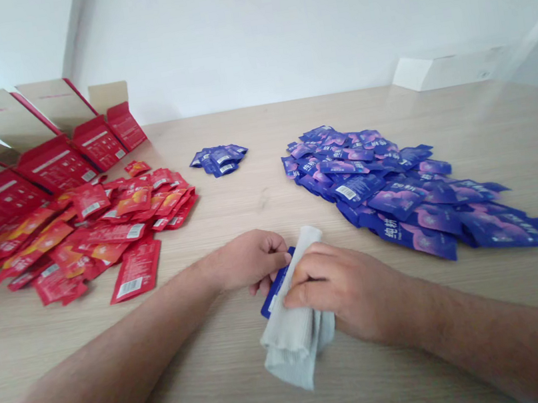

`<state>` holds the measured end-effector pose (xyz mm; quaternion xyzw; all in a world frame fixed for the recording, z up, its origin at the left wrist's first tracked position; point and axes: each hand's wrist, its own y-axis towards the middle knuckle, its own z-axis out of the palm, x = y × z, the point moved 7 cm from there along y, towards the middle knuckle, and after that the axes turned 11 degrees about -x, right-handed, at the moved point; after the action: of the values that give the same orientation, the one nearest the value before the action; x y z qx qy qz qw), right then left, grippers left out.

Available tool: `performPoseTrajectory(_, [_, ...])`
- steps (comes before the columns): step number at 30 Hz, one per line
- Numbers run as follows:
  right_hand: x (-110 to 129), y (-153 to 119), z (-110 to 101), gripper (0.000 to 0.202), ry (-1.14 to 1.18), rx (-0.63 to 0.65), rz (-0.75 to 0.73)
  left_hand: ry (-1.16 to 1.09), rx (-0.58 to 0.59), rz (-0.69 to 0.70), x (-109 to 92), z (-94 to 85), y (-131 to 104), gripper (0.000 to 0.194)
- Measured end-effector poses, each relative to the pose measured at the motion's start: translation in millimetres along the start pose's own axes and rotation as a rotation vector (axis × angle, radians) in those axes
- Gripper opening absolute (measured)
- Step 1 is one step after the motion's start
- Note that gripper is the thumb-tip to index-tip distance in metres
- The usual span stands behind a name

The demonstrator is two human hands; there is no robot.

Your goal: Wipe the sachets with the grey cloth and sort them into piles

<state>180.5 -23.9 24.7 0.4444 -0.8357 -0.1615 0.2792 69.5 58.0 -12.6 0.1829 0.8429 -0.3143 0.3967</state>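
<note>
My left hand [256, 260] pinches the upper edge of a blue sachet [273, 294] just above the table, near the middle of the view. In my right hand [345, 284] is a folded, pale ribbed cloth [291, 333], gripped between thumb and fingers. The cloth lies against the sachet and covers much of its right side. Its lower end hangs loose in folds toward me. Part of the sachet under the cloth is hidden.
A heap of blue sachets [377, 178] spreads to the right, and a small blue pile [220, 159] sits farther back. At left lie many red sachets [102, 233] before a row of open red boxes [54, 167]. A white box [446, 69] stands at the back right.
</note>
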Motion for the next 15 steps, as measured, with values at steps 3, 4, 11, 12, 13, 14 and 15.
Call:
performPoseTrajectory(3, [-14,-1,-3,0.019,-0.044,-0.042,0.109,0.0,-0.017,-0.012,1,-0.4,1,0.016])
performPoseTrajectory(4, [-15,-1,-3,0.019,-0.05,-0.044,0.118,0.0,-0.016,-0.016,2,-0.2,1,0.015])
performPoseTrajectory(11, [-1,0,0,0.019,-0.007,0.002,0.008,0.002,-0.003,0.007,2,-0.3,1,0.018])
performPoseTrajectory(12, [-6,0,-1,0.019,-0.019,-0.014,0.043,0.001,-0.009,0.006,2,-0.7,1,0.018])
performPoseTrajectory(13, [-10,0,-2,0.019,-0.032,-0.032,0.079,0.0,-0.015,0.004,2,-1.0,2,0.018])
performPoseTrajectory(14, [-14,-1,-4,0.019,-0.041,-0.046,0.106,-0.001,-0.017,0.002,3,-1.0,2,0.018])
performPoseTrajectory(15, [-15,-1,-4,0.019,-0.044,-0.051,0.111,0.0,-0.017,0.0,3,-0.8,2,0.018])
